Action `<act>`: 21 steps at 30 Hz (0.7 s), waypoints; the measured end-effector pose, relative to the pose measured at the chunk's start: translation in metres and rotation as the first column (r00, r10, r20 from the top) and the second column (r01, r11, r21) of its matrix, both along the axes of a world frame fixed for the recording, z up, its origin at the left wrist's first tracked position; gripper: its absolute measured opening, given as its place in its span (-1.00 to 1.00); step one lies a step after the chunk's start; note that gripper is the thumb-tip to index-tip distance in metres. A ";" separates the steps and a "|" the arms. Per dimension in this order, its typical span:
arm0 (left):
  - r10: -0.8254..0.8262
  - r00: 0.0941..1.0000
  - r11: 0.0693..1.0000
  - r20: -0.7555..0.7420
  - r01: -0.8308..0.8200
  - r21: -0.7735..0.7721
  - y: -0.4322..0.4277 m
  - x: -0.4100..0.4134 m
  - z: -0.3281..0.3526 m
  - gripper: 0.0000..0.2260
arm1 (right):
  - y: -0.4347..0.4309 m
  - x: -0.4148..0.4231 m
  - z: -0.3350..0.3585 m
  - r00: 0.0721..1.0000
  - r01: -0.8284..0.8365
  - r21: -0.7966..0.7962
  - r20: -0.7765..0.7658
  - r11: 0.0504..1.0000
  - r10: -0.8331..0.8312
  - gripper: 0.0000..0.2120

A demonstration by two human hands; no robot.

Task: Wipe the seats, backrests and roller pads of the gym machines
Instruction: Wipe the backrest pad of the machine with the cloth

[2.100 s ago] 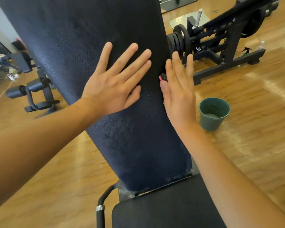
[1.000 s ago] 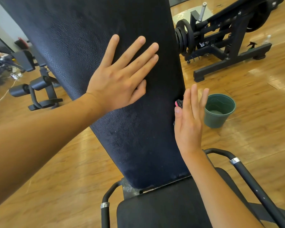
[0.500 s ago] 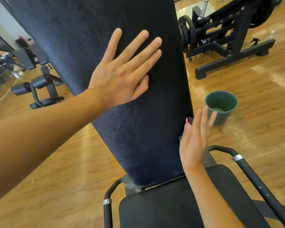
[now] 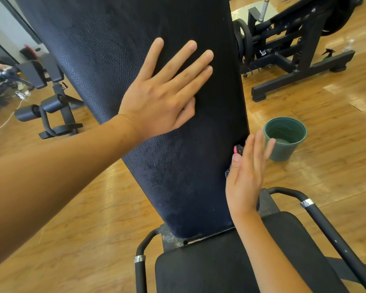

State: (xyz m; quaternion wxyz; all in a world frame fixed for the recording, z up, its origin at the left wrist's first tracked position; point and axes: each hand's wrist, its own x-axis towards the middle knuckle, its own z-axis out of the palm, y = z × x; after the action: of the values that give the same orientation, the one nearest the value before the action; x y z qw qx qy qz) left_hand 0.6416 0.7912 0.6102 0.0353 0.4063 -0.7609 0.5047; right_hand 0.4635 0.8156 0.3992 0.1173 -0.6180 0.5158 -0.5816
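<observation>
Backrest (image 4: 135, 39) stands centre, tilted, above the near seat (image 4: 220, 267). Left hand (image 4: 163, 96) lies flat on it, fingers spread. Right hand (image 4: 245, 178), fingers straight, presses a dark cloth (image 4: 238, 149) against its lower right edge.

1. Backrest (image 4: 135, 49) is showing a pebbled, leather-like black covering with a faint sheen.
2. Seat (image 4: 209, 271) is looking smoother and matt.
3. Floor (image 4: 82, 240) is gleaming as glossy wood planks.
4. Bucket (image 4: 287, 153) is appearing as dull green plastic.
5. Side handle (image 4: 330, 235) is showing matt black metal tube, with a shiny silver band (image 4: 307, 202).
</observation>
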 end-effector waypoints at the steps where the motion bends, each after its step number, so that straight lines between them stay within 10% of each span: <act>1: 0.000 1.000 1.000 0.004 0.000 0.000 0.001 0.000 0.000 -0.55 | -0.002 0.003 0.006 1.000 0.003 -0.017 -0.003 1.000 -0.003 -0.54; 14: -0.049 0.999 0.992 -0.010 0.050 0.111 0.011 -0.003 -0.003 -0.61 | -0.004 -0.001 0.004 0.994 0.016 -0.005 -0.110 1.000 -0.016 -0.52; 21: -0.145 0.989 0.883 -0.029 0.143 0.448 0.112 0.005 -0.154 -0.63 | -0.003 -0.003 0.003 0.997 -0.017 -0.066 -0.074 0.998 0.012 -0.45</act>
State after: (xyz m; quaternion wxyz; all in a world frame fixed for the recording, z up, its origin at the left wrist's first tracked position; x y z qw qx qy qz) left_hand 0.6463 0.9034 0.4559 -0.0240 0.3444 -0.8849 0.3126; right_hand 0.4603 0.8127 0.4021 0.0817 -0.6462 0.4958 -0.5745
